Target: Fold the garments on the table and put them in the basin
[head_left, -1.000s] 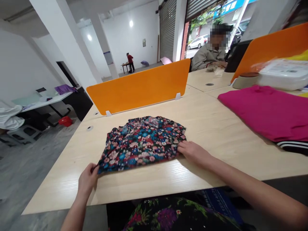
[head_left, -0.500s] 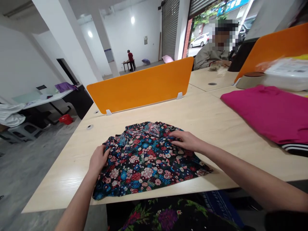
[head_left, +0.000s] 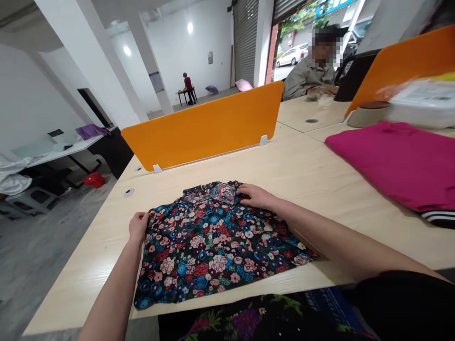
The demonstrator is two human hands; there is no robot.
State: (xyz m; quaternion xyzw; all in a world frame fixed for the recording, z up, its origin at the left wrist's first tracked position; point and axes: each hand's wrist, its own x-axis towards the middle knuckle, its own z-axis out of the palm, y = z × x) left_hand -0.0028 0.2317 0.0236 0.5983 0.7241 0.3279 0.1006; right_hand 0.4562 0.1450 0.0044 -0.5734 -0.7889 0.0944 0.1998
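floral garment [head_left: 216, 246] flat on desk [head_left: 313, 175]

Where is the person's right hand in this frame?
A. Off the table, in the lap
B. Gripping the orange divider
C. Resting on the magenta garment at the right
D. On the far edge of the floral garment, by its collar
D: the right hand lies on the far edge of the floral garment beside its collar, while the left hand holds the garment's left edge.
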